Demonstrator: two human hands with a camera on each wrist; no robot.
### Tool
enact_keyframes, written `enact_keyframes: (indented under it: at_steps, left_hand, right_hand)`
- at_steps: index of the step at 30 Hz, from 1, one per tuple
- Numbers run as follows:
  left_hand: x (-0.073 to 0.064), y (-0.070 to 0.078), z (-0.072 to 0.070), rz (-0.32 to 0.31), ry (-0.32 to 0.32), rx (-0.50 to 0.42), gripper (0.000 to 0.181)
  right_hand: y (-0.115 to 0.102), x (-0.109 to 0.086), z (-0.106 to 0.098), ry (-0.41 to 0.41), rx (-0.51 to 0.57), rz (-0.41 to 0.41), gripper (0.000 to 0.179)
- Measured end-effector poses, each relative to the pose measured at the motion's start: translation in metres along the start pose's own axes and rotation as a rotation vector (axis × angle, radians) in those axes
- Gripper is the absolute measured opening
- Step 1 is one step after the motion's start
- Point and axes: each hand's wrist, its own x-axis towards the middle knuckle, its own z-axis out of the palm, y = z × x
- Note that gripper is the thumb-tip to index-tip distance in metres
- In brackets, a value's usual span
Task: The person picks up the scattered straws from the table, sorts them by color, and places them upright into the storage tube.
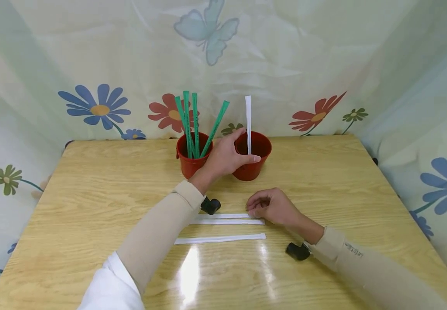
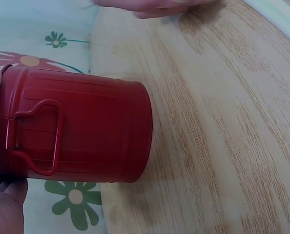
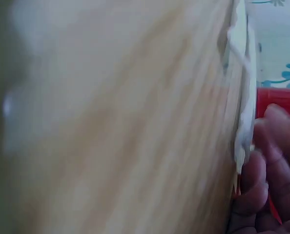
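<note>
Beige cloth sleeves point(image 1: 161, 237) nearest; our L hand point(image 1: 226, 154) grips rt red metal bucket point(image 1: 248, 173); R hand point(image 1: 272, 207) by flat white paper straw point(image 1: 223, 216), we can't tell if pinching.

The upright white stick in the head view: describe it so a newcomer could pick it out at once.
At the far edge of the wooden table stand two red buckets; take the right bucket, held by the left hand. The white stick rises from inside it. It alone is white and upright: the green sticks fill the other bucket, and the loose white sticks lie flat.
</note>
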Motion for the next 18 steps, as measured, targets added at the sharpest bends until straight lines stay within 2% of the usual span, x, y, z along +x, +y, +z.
enact_keyframes:
  at_steps: [7,14,16,18]
  left_hand:
    - [0.0007,0.0002,0.0000,-0.012,-0.001,-0.014,0.090]
    - [0.0025,0.0030,-0.0029,0.002,0.004,-0.001,0.091]
    - [0.0023,0.0034,-0.0030,-0.001,0.005,0.004,0.091]
    - [0.0018,0.0032,-0.0026,-0.012,-0.001,0.006,0.091]
  right_hand:
    - [-0.0004,-0.0013,0.0031,-0.040,-0.120,-0.044,0.013]
    - [-0.0044,0.0016,0.0010,-0.069,-0.167,-0.068,0.011]
    - [-0.0032,0.0016,0.0010,-0.086,-0.214,-0.087,0.010]
    - [-0.0027,0.0012,0.0018,-0.112,-0.307,-0.131,0.011]
